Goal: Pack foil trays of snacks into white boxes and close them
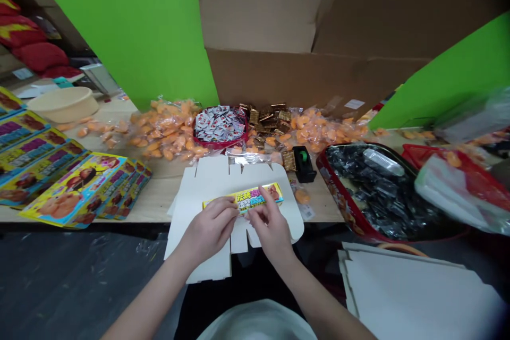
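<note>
A white cardboard box blank point(211, 178) lies flat, partly overhanging the table's front edge. Across its middle runs a yellow printed strip point(255, 197) with colourful lettering, which looks like a folded-up panel of the box. My left hand point(213, 226) has its fingers curled together on the left part of this strip. At the strip's right part is my right hand point(273, 228), its index finger stretched over the print and its thumb and other fingers bent at the lower edge.
Yellow printed boxes point(79, 186) stand at left. Behind lie orange wrapped pieces point(167, 127), a red tray of small sachets point(220, 125), gold packets point(271, 118) and a black tape dispenser point(305, 164). A tray of black packets point(374, 191) and white blanks point(418, 287) are at right.
</note>
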Demonstrator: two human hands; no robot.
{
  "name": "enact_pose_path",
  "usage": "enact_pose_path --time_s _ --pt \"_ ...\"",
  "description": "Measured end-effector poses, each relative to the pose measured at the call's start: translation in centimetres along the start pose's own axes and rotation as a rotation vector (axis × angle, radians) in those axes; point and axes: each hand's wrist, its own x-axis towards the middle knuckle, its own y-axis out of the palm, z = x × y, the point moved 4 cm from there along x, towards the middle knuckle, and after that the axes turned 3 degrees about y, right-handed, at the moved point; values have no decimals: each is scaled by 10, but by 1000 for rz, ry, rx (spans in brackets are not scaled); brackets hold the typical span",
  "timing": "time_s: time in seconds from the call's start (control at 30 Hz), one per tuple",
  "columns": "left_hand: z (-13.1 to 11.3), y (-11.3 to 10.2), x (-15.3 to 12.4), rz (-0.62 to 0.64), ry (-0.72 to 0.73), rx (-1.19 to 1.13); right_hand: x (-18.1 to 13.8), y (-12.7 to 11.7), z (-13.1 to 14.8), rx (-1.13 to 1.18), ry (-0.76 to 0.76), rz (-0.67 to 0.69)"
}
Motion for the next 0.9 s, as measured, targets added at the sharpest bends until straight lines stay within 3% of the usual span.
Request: enact_pose_path --time_s 0.2,0.43,0.53,0.63,0.77,0.83,0.9 --pt "-2 -2 5 67 -31 34 0 -6 2 -155 23 -66" --pt "-1 -1 30 45 -304 7 2 -5 -2 -138 20 -82" --pt "2 5 41 42 -343 -5 -1 -7 -5 -31 94 -71" --pt "4 10 47 68 -325 -1 -17 -6 -11 223 179 -60" --pt "1 10 48 106 -286 42 -52 -13 -42 385 345 -38" --pt "0 9 44 138 -277 152 -66 -25 -64 294 405 16" --pt "4 6 39 164 -312 282 -71 -43 -80 99 357 41"
